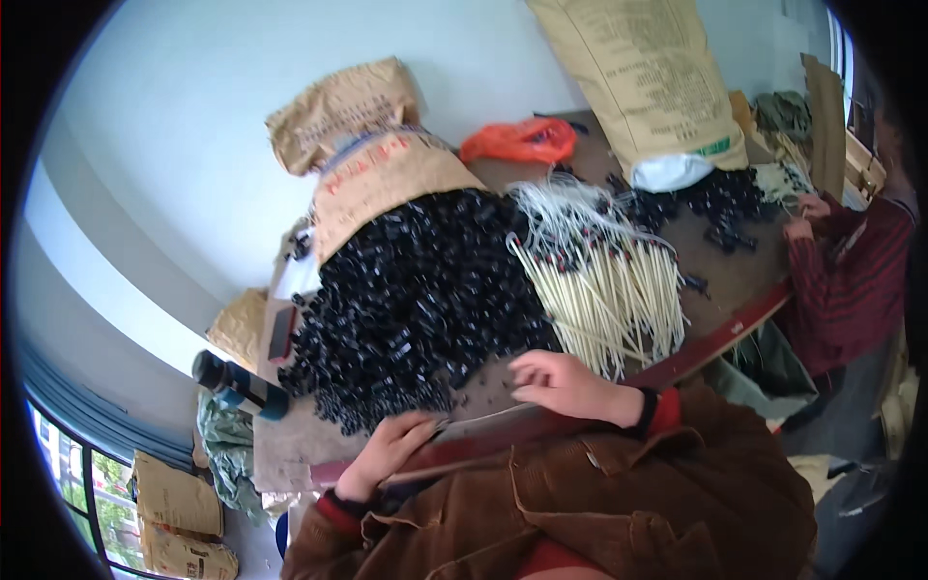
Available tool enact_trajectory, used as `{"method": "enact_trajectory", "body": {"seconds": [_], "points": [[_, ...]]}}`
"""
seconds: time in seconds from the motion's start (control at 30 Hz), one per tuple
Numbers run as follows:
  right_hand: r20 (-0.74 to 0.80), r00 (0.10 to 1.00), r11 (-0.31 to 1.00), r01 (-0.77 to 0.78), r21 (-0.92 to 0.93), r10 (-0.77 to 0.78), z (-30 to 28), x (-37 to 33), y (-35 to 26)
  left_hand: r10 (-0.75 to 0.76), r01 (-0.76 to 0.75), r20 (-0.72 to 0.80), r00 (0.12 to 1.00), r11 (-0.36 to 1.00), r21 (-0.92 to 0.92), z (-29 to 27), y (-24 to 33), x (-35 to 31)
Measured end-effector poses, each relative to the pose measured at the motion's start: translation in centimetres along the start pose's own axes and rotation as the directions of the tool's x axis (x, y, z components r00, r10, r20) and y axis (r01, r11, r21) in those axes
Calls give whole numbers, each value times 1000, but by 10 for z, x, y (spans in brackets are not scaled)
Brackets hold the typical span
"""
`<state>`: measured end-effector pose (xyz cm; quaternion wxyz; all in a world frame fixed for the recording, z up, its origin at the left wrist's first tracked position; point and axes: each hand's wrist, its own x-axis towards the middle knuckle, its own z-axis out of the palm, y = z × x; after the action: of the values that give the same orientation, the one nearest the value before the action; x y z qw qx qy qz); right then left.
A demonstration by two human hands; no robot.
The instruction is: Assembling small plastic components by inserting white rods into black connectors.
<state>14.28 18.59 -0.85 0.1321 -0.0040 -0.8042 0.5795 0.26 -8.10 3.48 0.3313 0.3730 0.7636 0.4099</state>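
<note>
My left hand (394, 447) rests at the table's near edge, below the small black parts, its fingers stretched out and lying together. Whether something tiny is under its fingertips cannot be made out. Further right, my right hand (570, 389) hovers near the edge with fingers loosely bent and apart, and nothing shows in it. Ahead of both hands spreads a large heap of small black plastic parts (425, 290), with finer black pieces (377, 404) along its front. Beyond my right hand lies a bundle of thin cream rods (614, 300), with whitish strands (570, 208) at its far end.
An open brown paper sack (396, 188) lies behind the heap; another tall sack (657, 87) stands back right. An orange-red plastic bag (522, 142) lies between them. A dark bottle (240, 385) and a phone (281, 333) are left. A co-worker's hands (804, 217) are at the right end.
</note>
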Motion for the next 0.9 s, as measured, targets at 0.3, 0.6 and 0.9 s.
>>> {"method": "enact_trajectory", "body": {"seconds": [0.3,0.6,0.9], "points": [[-257,966,620,-187,-762,-25,-69,-21,65,-97,588,-610,786,421,691,-69,-90,-155],[-297,942,746,-311,-589,157,-84,28,84,114,-10,-142,983,815,580,-30,-34,14],[-272,853,676,-122,726,446,-99,-5,89,350,-446,279,894,759,474,65,19,120]]}}
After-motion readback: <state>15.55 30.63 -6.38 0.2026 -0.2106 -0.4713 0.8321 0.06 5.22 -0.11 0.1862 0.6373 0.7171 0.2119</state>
